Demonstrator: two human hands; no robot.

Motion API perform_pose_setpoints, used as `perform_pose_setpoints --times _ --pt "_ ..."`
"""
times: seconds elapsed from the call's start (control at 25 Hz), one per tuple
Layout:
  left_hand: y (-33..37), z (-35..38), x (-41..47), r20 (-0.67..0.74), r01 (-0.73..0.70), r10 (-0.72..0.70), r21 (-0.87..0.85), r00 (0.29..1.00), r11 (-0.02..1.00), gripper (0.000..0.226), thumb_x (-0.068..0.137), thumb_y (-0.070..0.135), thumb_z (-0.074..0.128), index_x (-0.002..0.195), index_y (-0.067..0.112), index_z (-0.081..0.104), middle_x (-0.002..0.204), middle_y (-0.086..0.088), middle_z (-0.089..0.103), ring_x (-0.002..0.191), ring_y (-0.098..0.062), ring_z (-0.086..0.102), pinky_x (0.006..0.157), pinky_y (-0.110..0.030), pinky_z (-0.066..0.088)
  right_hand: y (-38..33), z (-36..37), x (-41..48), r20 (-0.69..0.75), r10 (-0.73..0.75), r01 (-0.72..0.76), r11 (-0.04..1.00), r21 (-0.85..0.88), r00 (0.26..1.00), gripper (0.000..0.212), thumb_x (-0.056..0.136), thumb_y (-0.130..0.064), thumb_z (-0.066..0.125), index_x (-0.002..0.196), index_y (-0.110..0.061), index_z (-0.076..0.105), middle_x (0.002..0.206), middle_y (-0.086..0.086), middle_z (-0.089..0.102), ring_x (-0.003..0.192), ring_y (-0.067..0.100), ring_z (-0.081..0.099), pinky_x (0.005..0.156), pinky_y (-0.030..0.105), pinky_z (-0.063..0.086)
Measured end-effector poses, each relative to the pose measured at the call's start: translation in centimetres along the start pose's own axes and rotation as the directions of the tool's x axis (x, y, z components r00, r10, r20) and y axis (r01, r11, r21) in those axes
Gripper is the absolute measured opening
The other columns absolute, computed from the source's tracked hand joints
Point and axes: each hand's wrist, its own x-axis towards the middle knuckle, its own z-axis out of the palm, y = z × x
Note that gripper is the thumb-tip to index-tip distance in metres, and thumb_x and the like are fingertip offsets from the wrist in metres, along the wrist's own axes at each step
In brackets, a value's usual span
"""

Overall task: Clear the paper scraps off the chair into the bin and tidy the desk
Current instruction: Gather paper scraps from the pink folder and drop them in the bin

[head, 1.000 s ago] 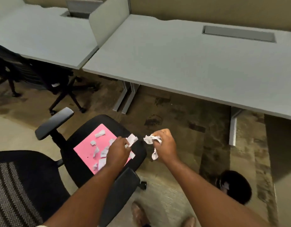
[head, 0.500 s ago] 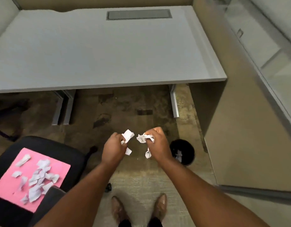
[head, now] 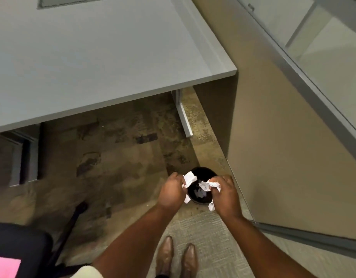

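We are at the dropping step: both hands hang over the black bin on the floor beside the partition, just off the corner of the grey worktop. Our left hand has its fingers curled closed around a few flat white paper scraps, some poking out above and below the fist. Our right hand has its fingers closed on a crumpled wad of paper, with another bit hanging under the palm. Some paper already lies at the bottom of the bin.

The next move, as we judge it, calls for opening both hands squarely above the mouth of the bin; the scraps are light and may flutter past the rim, so lowering the hands first would help. The chair sits at the lower left with a pink sheet on its seat, mostly out of view, so we cannot tell whether scraps remain there.
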Motion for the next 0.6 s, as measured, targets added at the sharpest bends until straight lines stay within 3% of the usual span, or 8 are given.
perform_pose_setpoints --times 0.16,0.44,0.6 --pt "-2.2 7.6 4.8 0.062 -0.049 0.047 0.03 0.997 0.998 0.01 0.085 0.01 0.062 0.093 0.012 0.066 0.107 -0.007 0.062 0.096 -0.03 0.064 0.08 -0.038 0.048 5.8 3.5 3.1 -0.027 0.099 -0.1 0.995 -0.015 0.995 0.023 0.087 0.0 0.064 0.101 -0.019 0.068 0.112 0.0 0.05 0.087 0.017 0.059 0.072 0.023 0.041" --pt "-6.3 18.5 11.2 0.123 -0.116 0.112 0.027 0.986 0.993 0.012 0.087 0.011 0.062 0.096 0.008 0.068 0.11 -0.012 0.061 0.097 -0.033 0.063 0.078 -0.04 0.051 14.8 10.9 6.8 -0.068 0.191 -0.194 0.98 -0.033 0.979 0.022 0.089 -0.003 0.067 0.109 -0.012 0.068 0.12 0.009 0.05 0.092 0.029 0.063 0.083 0.04 0.054" --pt "-8.4 21.7 13.4 0.152 -0.096 0.096 -0.006 0.984 0.995 0.018 0.085 0.013 0.063 0.102 0.007 0.068 0.114 -0.011 0.057 0.1 -0.029 0.06 0.074 -0.031 0.041 18.0 13.7 8.2 -0.086 0.193 -0.195 0.981 -0.012 0.977 0.026 0.09 -0.004 0.069 0.113 -0.015 0.066 0.122 0.006 0.048 0.093 0.027 0.063 0.084 0.04 0.054"
